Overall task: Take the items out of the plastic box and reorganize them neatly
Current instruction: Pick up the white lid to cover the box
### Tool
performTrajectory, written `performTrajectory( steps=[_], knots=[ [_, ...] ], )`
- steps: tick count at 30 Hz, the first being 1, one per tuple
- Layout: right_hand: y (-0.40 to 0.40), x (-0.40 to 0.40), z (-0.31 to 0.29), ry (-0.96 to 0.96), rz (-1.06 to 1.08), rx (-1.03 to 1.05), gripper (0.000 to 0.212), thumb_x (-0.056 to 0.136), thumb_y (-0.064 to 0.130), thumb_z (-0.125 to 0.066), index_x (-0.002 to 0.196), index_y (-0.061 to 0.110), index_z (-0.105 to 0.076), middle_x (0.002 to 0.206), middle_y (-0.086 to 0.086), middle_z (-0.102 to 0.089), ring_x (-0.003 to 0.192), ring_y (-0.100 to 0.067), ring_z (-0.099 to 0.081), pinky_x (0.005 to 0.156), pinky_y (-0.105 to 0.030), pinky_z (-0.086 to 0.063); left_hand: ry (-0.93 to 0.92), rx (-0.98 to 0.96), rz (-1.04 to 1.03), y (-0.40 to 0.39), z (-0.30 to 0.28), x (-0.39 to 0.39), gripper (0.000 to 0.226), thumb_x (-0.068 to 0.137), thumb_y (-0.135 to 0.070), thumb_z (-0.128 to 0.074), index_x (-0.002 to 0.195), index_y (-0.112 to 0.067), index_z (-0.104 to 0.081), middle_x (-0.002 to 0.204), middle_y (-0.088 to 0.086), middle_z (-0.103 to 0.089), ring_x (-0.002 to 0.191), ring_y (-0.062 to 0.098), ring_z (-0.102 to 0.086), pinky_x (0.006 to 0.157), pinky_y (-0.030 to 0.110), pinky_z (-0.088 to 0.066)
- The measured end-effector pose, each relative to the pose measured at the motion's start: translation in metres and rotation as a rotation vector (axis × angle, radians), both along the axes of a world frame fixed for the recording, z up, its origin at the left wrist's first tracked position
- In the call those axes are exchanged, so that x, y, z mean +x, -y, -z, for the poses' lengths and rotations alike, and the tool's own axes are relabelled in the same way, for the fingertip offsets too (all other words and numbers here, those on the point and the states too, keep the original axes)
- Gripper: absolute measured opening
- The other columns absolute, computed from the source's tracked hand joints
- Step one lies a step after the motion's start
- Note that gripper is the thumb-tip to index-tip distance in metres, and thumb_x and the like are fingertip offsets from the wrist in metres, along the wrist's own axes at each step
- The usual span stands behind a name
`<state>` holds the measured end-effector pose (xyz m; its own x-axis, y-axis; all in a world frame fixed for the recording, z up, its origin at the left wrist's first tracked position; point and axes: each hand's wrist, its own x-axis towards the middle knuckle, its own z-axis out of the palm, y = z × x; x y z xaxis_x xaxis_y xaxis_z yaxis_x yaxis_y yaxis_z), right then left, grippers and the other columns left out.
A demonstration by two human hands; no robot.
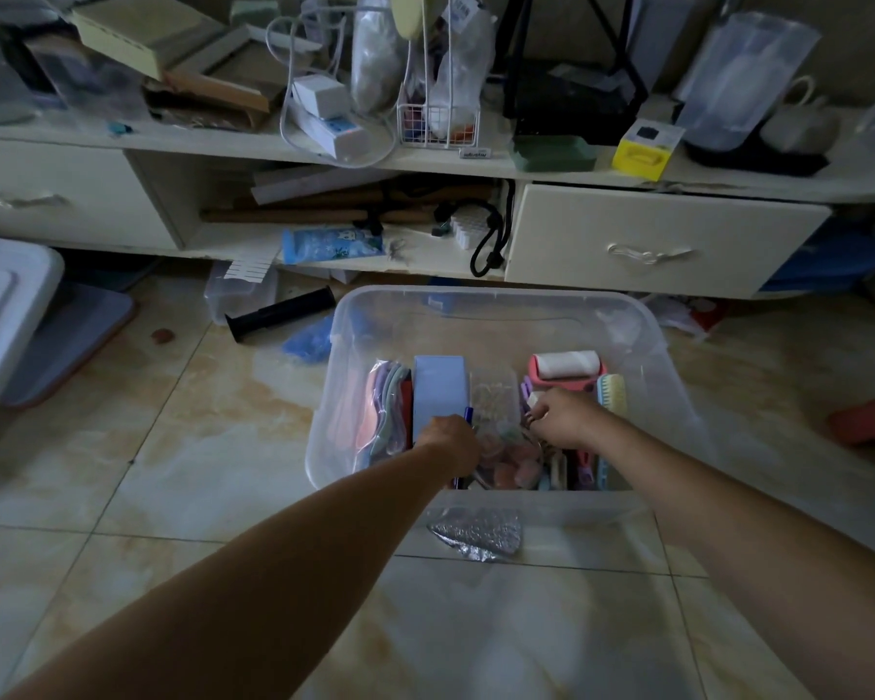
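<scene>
Clear plastic storage box on the tiled floor, items packed upright. My left hand grips a blue pen; right hand, fingers curled, grasp unclear. Contents probably light; I would lift each by its top edge.

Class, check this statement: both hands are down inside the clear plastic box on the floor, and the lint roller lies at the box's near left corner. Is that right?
Not quite. The head view shows the lint roller toward the far right of the items in the box, beyond the right hand, not at the near left corner. The rest stands: both hands, the left hand included, are down inside the clear box on the floor.
</scene>
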<state>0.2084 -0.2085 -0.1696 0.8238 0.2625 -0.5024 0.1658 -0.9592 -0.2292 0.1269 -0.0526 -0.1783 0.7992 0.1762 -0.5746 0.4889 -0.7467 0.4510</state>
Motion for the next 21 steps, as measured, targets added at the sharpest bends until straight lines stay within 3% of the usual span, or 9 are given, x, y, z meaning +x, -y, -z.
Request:
performTrajectory(
  steps=[2, 5, 7, 8, 11, 14, 17, 21],
  knots=[
    [-0.007, 0.001, -0.001, 0.002, 0.020, 0.007, 0.041, 0.090, 0.017, -0.053, 0.128, 0.005, -0.063, 0.127, -0.009, -0.065, 0.096, -0.025, -0.062, 0.071, -0.022, -0.043, -0.027, 0.004, 0.005, -0.001, 0.000, 0.003, 0.025, 0.097, -0.008, -0.053, 0.116, 0.007, -0.055, 0.118, 0.019, -0.064, 0.107, 0.030, -0.063, 0.079, 0.027, -0.050],
    [-0.021, -0.012, -0.004, 0.041, -0.020, -0.047, 0.033, 0.088, 0.014, -0.055, 0.117, 0.006, -0.069, 0.132, -0.015, -0.063, 0.107, -0.027, -0.064, 0.088, -0.033, -0.054, -0.004, 0.034, 0.056, -0.002, -0.001, 0.007, 0.027, 0.097, -0.010, -0.050, 0.118, 0.004, -0.058, 0.118, 0.019, -0.065, 0.106, 0.032, -0.065, 0.088, 0.036, -0.056],
    [-0.028, -0.026, -0.007, 0.087, -0.041, -0.077, 0.048, 0.089, 0.010, -0.057, 0.136, 0.005, -0.056, 0.149, -0.019, -0.047, 0.123, -0.031, -0.057, 0.096, -0.034, -0.049, 0.018, 0.061, 0.042, -0.001, -0.007, 0.005, 0.028, 0.097, -0.009, -0.046, 0.120, 0.004, -0.058, 0.121, 0.019, -0.062, 0.109, 0.032, -0.063, 0.090, 0.038, -0.055],
    [-0.030, -0.031, -0.010, 0.124, -0.034, -0.085, 0.052, 0.090, 0.007, -0.057, 0.142, 0.004, -0.050, 0.149, -0.019, -0.046, 0.123, -0.031, -0.057, 0.090, -0.034, -0.049, 0.040, 0.087, 0.047, -0.001, -0.007, 0.005, 0.028, 0.097, -0.008, -0.045, 0.120, 0.004, -0.057, 0.121, 0.019, -0.060, 0.109, 0.032, -0.063, 0.089, 0.037, -0.055],
    [-0.043, -0.036, -0.026, 0.262, 0.002, -0.080, 0.030, 0.094, 0.003, -0.054, 0.123, 0.006, -0.060, 0.120, -0.016, -0.063, 0.088, -0.028, -0.061, 0.064, -0.030, -0.045, 0.126, 0.150, 0.062, -0.006, -0.015, 0.009, 0.025, 0.095, -0.010, -0.047, 0.116, 0.000, -0.057, 0.117, 0.018, -0.060, 0.104, 0.032, -0.062, 0.082, 0.033, -0.053],
    [-0.068, -0.027, -0.046, 0.397, 0.037, 0.028, 0.014, 0.092, 0.011, -0.058, 0.104, 0.008, -0.066, 0.105, -0.012, -0.064, 0.090, -0.032, -0.064, 0.070, -0.034, -0.049, 0.289, 0.218, 0.033, -0.021, -0.045, 0.019, 0.020, 0.093, -0.013, -0.053, 0.108, -0.003, -0.061, 0.108, 0.013, -0.064, 0.097, 0.028, -0.064, 0.071, 0.029, -0.047],
    [-0.101, -0.014, -0.065, 0.490, 0.058, 0.206, 0.017, 0.092, 0.021, -0.057, 0.099, 0.012, -0.070, 0.101, -0.014, -0.067, 0.090, -0.033, -0.065, 0.070, -0.035, -0.049, 0.466, 0.291, -0.008, -0.057, -0.091, 0.028, 0.011, 0.090, -0.015, -0.056, 0.092, -0.009, -0.064, 0.091, 0.008, -0.066, 0.082, 0.022, -0.064, 0.060, 0.026, -0.044],
    [-0.153, -0.009, -0.094, 0.599, 0.015, 0.476, 0.019, 0.092, 0.020, -0.052, 0.090, 0.013, -0.069, 0.092, -0.016, -0.071, 0.087, -0.036, -0.067, 0.068, -0.036, -0.050, 0.540, 0.416, -0.077, -0.143, -0.135, 0.017, 0.021, 0.087, -0.013, -0.048, 0.095, -0.006, -0.066, 0.099, 0.014, -0.067, 0.090, 0.032, -0.065, 0.067, 0.033, -0.048]
  ],
)
